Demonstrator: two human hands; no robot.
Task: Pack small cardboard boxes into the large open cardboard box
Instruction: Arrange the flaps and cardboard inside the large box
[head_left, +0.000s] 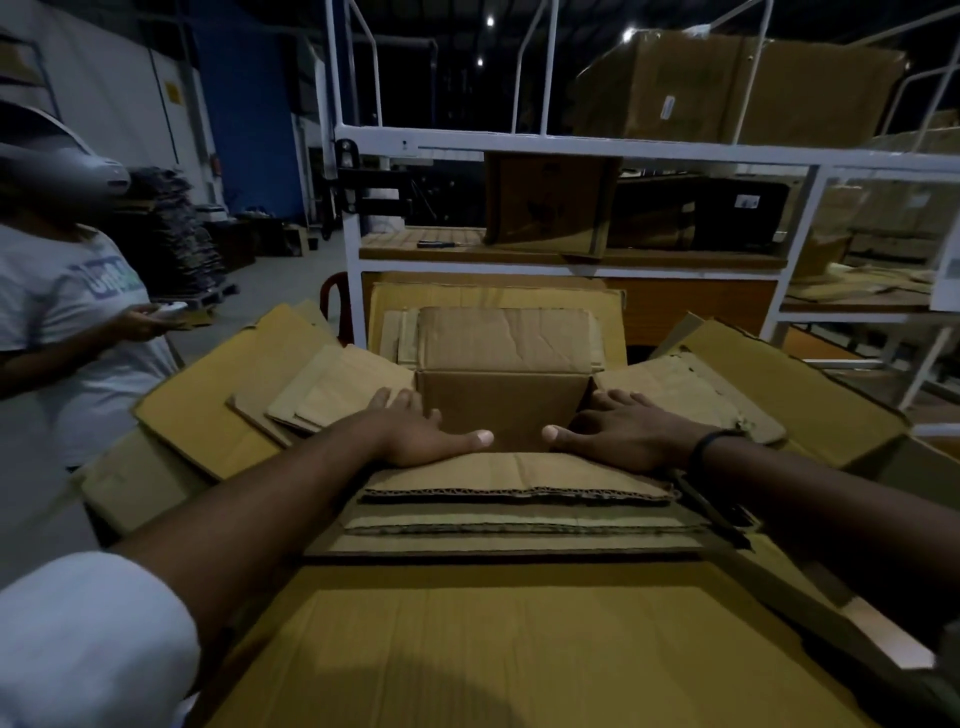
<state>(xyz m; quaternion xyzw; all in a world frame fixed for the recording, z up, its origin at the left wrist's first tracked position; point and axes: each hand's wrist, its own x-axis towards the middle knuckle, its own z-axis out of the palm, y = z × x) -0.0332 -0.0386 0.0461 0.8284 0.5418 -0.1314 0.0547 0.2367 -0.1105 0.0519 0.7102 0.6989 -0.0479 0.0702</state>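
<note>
The large open cardboard box (519, 649) is filling the lower half of the head view, its near flap spreading toward 6 o'clock and its side flaps folding out toward 9 and 3 o'clock. Behind it, at 12 o'clock, a white metal rack (571, 148) is standing with more cartons resting on its shelves. At 9 o'clock, a second person in a light T-shirt (57, 312) is standing beside the box and holding a small pale object, too dim to identify.

In the middle of the big box, a small cardboard box (506, 384) is sitting upright with its own flaps splaying outward: the far one is lying back toward 12 o'clock, the side ones are reaching toward 9 and 3 o'clock, and the near one is lying flat toward 6 o'clock. Flattened cardboard sheets (322, 395) are lying stacked on the left flap at about 10 o'clock from the small box.

The left hand (415, 431) is pressing flat and spread wide at the small box's left edge, thumb pointing inward along the near rim. The right hand (623, 431), wearing a dark wristband (714, 441), is mirroring it at the right edge, fingers spread and resting on the side flap, thumb pointing toward the other thumb. Neither hand is gripping anything.
</note>
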